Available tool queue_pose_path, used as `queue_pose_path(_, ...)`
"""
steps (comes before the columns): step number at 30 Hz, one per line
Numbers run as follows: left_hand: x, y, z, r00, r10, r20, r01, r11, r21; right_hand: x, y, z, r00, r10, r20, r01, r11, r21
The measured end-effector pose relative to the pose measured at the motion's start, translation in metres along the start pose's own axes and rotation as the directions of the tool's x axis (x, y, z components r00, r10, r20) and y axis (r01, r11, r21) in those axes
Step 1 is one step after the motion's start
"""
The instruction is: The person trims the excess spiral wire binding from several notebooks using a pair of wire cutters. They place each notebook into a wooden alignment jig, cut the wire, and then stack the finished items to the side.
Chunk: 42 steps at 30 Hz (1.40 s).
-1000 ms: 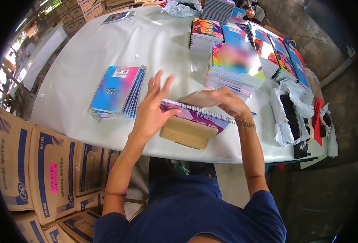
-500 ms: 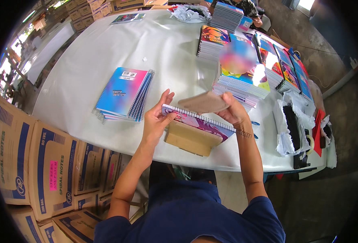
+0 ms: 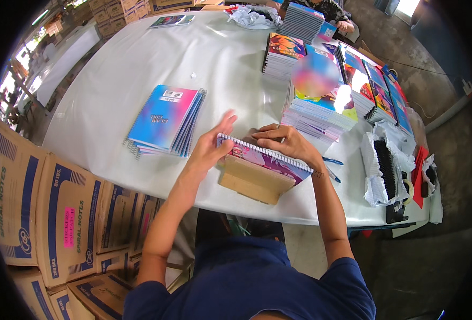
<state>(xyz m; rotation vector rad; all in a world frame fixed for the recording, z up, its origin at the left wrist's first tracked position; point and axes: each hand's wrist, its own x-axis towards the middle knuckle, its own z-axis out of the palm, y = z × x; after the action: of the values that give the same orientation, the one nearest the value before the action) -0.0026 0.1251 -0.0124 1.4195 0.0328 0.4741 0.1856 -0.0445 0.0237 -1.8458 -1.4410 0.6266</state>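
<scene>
A spiral notebook (image 3: 270, 158) with a purple-pink cover stands on edge, its wire coil along the top. It leans at a tan L-shaped support (image 3: 254, 181) near the table's front edge. My left hand (image 3: 213, 148) grips the notebook's left end, thumb on the near side and fingers behind. My right hand (image 3: 289, 143) is bent over the coil, its fingers closed on a brown flat piece (image 3: 250, 137) mostly hidden behind the notebook. To the left lies a small pile of blue-pink spiral notebooks (image 3: 164, 120).
Stacks of notebooks (image 3: 313, 114) stand to the right on the white-covered table (image 3: 102, 106). Beyond my right wrist lie blue pens (image 3: 332, 169) and crumpled wrapping with black coils (image 3: 384, 168). Cartons (image 3: 68, 224) crowd the lower left. Another person's hand (image 3: 345, 25) shows at the far side.
My right hand has moved left and lowered the brown piece behind the notebook. The coil end that stuck out past the notebook's right side now shows much less.
</scene>
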Motion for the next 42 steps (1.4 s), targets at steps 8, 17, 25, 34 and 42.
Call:
queue_pose_path(8,0.031,0.111,0.000,0.971,0.228,-0.067,-0.221,0.970,0.097,-0.084,0.080,0.016,0.958,0.016,-0.285,-0.191,0.777,-0.600)
queue_pose_path(17,-0.043,0.049,0.078,0.918,0.116,0.379,-0.364,0.625,0.690,-0.166,0.117,0.014,0.826,0.024,-0.562,-0.485,0.537,-0.690)
queue_pose_path(25,-0.039,0.008,0.101,0.907,0.316,0.278,-0.326,0.108,0.939,-0.161,0.009,0.056,0.742,-0.101,-0.663,-0.143,0.942,-0.304)
queue_pose_path(34,-0.037,0.013,0.108,0.915,0.307,0.263,-0.302,0.089,0.949,-0.153,-0.058,0.074,0.813,-0.234,-0.534,0.015,0.924,-0.383)
queue_pose_path(42,-0.037,0.014,0.103,0.917,0.286,0.276,-0.311,0.084,0.947,-0.149,-0.055,0.067,0.898,-0.099,-0.429,0.061,0.993,-0.101)
